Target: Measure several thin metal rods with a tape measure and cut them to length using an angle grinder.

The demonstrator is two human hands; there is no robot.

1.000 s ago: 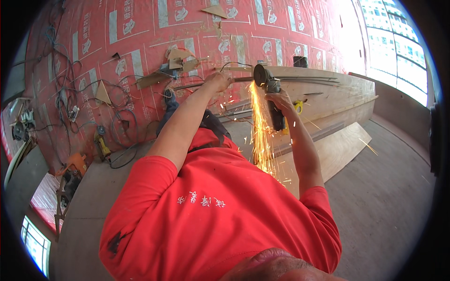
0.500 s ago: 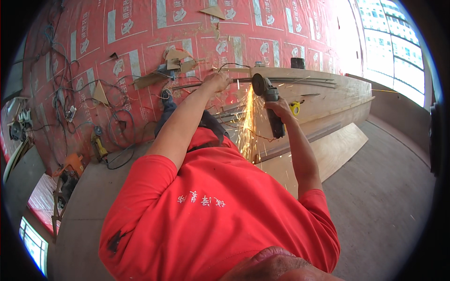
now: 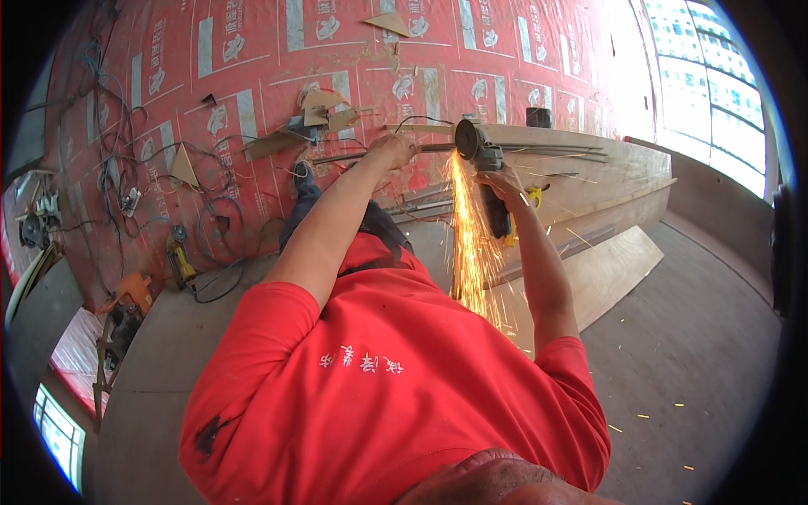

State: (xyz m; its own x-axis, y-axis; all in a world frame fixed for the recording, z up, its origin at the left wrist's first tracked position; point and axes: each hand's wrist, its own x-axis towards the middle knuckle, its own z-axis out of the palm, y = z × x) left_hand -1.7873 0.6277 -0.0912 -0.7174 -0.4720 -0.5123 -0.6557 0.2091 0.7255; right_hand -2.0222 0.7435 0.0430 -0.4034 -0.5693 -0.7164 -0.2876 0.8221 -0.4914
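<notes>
My right hand (image 3: 504, 183) is closed round the body of a dark angle grinder (image 3: 495, 210). The grinder's disc meets thin dark metal rods (image 3: 545, 151) lying along the top of a wooden board (image 3: 589, 141), and a dense stream of orange sparks (image 3: 473, 252) sprays from there toward my body. Farther left, my left hand (image 3: 393, 152) is closed on the same rods. How its fingers wrap them is partly hidden. Just right of my right hand, partly covered by it, is a yellow tape measure (image 3: 535, 196).
Red printed sheeting (image 3: 278, 76) covers the floor ahead. Tangled cables (image 3: 114, 160) lie at the left, near a yellow-and-black power tool (image 3: 179, 259). Wood scraps (image 3: 318, 114) lie beyond my left hand. A loose plywood strip (image 3: 602, 269) rests at the right, and a dark cylinder (image 3: 538, 117) stands behind the board.
The spark stream has grown thicker and longer, reaching closer to my shirt. The grinder has shifted slightly, its body now more covered by my right hand. My left hand stays on the rods.
</notes>
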